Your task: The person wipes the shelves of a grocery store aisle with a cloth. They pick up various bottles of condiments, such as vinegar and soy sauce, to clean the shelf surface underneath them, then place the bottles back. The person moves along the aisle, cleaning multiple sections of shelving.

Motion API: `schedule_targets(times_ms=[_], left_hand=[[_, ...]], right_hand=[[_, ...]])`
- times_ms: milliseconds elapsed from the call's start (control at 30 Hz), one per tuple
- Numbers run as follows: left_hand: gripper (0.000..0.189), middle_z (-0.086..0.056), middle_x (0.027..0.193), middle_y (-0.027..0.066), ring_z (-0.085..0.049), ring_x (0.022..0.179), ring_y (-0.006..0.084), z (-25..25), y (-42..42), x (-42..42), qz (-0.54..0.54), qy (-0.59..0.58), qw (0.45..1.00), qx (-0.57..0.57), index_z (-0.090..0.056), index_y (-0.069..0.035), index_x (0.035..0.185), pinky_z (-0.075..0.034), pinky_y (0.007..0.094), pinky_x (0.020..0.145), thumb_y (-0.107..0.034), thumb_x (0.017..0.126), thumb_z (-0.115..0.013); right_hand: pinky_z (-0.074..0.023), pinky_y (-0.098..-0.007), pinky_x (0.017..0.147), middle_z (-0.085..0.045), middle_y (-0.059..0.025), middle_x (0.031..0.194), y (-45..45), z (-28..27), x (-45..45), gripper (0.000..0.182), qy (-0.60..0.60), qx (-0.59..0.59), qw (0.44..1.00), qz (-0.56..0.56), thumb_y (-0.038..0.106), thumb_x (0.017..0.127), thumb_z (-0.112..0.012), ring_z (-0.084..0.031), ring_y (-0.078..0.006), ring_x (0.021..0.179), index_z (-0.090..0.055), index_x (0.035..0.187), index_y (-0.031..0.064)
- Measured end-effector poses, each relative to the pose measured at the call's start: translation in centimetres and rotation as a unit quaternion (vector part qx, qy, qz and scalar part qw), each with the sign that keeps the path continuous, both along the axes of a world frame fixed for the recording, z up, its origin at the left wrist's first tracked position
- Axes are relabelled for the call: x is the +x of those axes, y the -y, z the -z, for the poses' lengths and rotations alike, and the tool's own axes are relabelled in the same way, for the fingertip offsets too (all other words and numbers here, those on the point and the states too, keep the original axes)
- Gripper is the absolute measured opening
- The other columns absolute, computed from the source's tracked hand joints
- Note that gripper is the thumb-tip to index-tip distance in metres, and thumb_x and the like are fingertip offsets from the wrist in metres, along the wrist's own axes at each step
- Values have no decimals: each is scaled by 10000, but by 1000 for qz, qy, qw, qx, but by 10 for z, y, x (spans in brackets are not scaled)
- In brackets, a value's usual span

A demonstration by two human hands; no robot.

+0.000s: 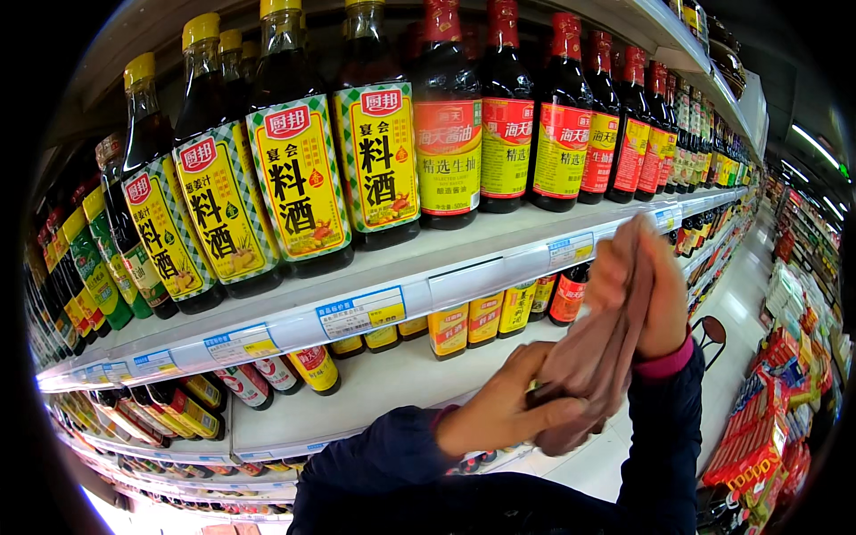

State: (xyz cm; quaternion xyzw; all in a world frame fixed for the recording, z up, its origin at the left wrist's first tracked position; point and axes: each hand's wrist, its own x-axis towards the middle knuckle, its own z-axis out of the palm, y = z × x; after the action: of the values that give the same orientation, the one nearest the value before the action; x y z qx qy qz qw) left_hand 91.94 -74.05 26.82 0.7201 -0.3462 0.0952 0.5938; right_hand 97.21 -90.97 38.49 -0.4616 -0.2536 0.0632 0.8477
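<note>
A brownish-mauve cloth (598,361) hangs bunched and folded between my two hands, in front of the shelf edge. My left hand (511,404) grips its lower part, thumb pressed along the folds. At its upper end my right hand (659,294) has hold of the cloth, with the fingers blurred. Beyond them, a white shelf (508,231) bears a row of dark seasoning bottles. Yellow-capped bottles (297,177) with green-checked yellow labels stand at its left. To their right are soy sauce bottles (447,147) with red neck wraps and red-and-yellow labels.
Price tags (361,311) line the shelf's front rail. On the lower shelf (374,394) stand small bottles (448,331). An aisle floor (742,287) runs along the right, with a dark round stool (711,331) and stacked red packaged goods (749,435) beyond.
</note>
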Motion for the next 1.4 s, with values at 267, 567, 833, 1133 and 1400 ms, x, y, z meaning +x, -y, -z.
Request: schedule_targets(times_ms=[267, 567, 833, 1133, 1400], left_hand=[[654, -556, 1171, 114, -537, 1101, 175, -33, 33, 14, 167, -64, 983, -51, -355, -16, 1380, -450, 303, 932, -338, 925, -697], [317, -582, 1066, 117, -557, 991, 230, -11, 17, 24, 74, -6, 996, -41, -550, -9, 1176, -448, 340, 918, -220, 954, -632], [329, -568, 1096, 147, -551, 1026, 292, -15, 6, 27, 98, -9, 995, 28, -522, -23, 1178, -429, 356, 952, -162, 915, -663], [324, -555, 1125, 162, -547, 1043, 294, -16, 4, 22, 115, -42, 993, -5, -503, -11, 1188, -430, 352, 958, -136, 921, -638], [351, -547, 1156, 181, -539, 1072, 312, -9, -8, 21, 91, -11, 996, 6, -489, 4, 1204, -424, 360, 977, -115, 909, -637]], right_hand=[[-503, -300, 815, -569, -129, 1023, -19, -81, 61, 235, 671, -271, 572, 386, 17, 882, -546, -586, -202, 954, -544, 1118, 12], [-520, -369, 803, -637, -98, 983, -52, -77, 58, 176, 553, -536, 630, 98, -1, 815, -629, -627, -298, 933, -621, 990, 16], [-476, -391, 891, -605, -132, 1054, -60, -77, 66, 350, 667, -538, 514, 12, 14, 787, -594, -580, -329, 1019, -651, 1131, 45], [-441, -389, 861, -526, -148, 992, -46, -89, 68, 451, 607, -665, 434, 27, 5, 757, -590, -529, -341, 971, -645, 1204, 39], [-455, -400, 836, -551, -150, 949, -46, -91, 67, 382, 616, -662, 426, 38, 25, 745, -602, -547, -344, 942, -675, 1120, 32]])
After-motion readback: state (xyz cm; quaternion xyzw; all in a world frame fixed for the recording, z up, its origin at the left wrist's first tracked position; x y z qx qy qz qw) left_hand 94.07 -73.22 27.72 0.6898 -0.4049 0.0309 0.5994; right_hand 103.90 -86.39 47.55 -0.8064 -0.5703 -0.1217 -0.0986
